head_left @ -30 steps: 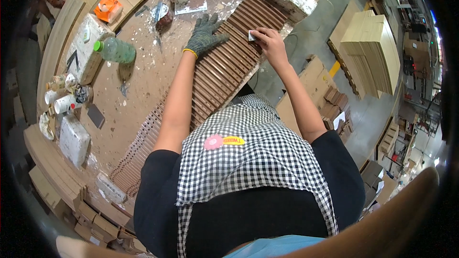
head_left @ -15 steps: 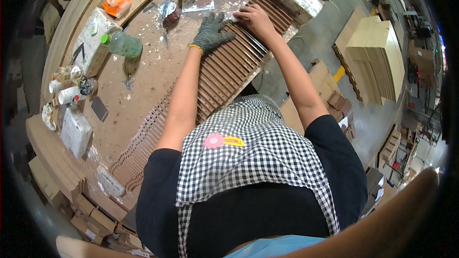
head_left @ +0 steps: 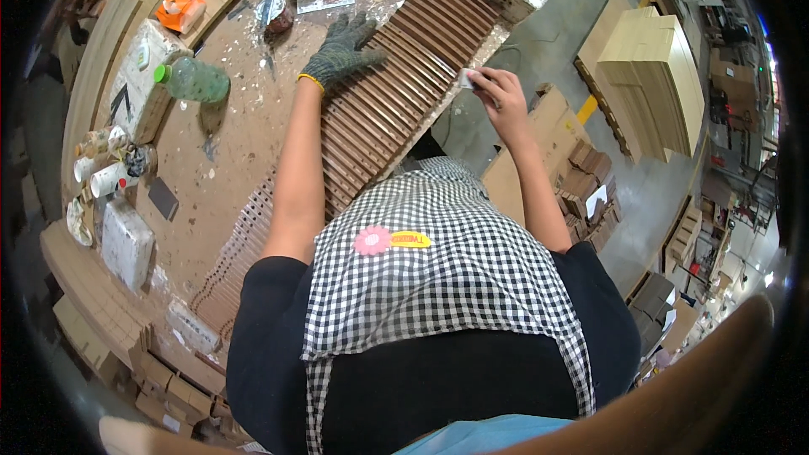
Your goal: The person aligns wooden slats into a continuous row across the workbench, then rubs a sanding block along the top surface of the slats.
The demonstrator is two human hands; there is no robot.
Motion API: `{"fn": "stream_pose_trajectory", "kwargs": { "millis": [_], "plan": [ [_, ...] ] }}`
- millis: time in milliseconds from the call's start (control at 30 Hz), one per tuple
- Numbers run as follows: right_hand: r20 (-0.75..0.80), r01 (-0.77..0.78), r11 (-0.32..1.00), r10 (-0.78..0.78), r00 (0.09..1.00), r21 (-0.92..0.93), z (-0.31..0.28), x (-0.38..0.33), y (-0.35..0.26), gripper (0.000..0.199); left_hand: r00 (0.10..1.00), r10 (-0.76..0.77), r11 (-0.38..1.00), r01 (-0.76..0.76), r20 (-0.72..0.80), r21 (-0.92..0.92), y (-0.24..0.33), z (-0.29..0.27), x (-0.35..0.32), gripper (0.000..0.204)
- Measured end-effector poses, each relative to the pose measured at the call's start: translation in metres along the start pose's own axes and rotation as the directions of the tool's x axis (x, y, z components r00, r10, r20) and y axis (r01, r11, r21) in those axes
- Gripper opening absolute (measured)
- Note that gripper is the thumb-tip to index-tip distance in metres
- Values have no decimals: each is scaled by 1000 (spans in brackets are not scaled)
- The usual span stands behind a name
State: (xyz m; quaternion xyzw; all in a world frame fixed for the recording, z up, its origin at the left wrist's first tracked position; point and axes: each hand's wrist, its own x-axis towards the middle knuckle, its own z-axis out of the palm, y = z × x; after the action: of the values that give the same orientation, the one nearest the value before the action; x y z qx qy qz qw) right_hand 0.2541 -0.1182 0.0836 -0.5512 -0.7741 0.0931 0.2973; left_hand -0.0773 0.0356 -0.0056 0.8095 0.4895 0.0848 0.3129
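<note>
On the tabletop [head_left: 244, 131], which is brown and covered with many pale spots, lies a long slatted wooden panel [head_left: 396, 93] with dark brown ribs; it runs slantwise from the far edge toward the person. The person wears a black shirt and a black-and-white checked apron [head_left: 438, 278] with a pink flower on it. Beside the tabletop, on the grey floor, stands a stack of pale boards [head_left: 653, 76]. The left hand [head_left: 341, 52], in a grey knitted glove with a yellow cuff, rests flat on the panel with its fingers spread, near the panel's left side. The right hand [head_left: 499, 97] is bare and is beyond the right edge of the panel, just beside it; its fingers are closed around a small pale block [head_left: 468, 78], which is at the panel's edge. Whether the block touches the wood, I cannot tell. On the left part of the tabletop lies a green plastic bottle [head_left: 192, 80] on its side, and farther away there is an orange box [head_left: 181, 8]. At the left edge several small cups [head_left: 105, 173] are grouped together.
</note>
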Motion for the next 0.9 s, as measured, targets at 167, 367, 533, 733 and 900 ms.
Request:
{"fn": "stream_pose_trajectory", "kwargs": {
  "millis": [167,367,533,733,900],
  "plan": [
    [51,118,981,-111,993,-156,41,33,1,49,999,3,996,1,-38,86,8,14,-10,91],
    [51,294,943,-290,956,-156,100,116,2,45,1000,-24,993,24,-6,113,19,13,-7,89],
    [107,315,939,-303,947,-136,113,159,-7,44,998,-18,989,27,-64,148,24,16,-7,93],
    [164,356,930,-339,927,-89,87,123,-2,45,998,-1,982,14,-67,190,23,12,-5,91],
    [198,276,952,-247,948,-132,22,33,9,51,999,-46,991,49,-26,128,26,9,-10,91]
  ]
}}
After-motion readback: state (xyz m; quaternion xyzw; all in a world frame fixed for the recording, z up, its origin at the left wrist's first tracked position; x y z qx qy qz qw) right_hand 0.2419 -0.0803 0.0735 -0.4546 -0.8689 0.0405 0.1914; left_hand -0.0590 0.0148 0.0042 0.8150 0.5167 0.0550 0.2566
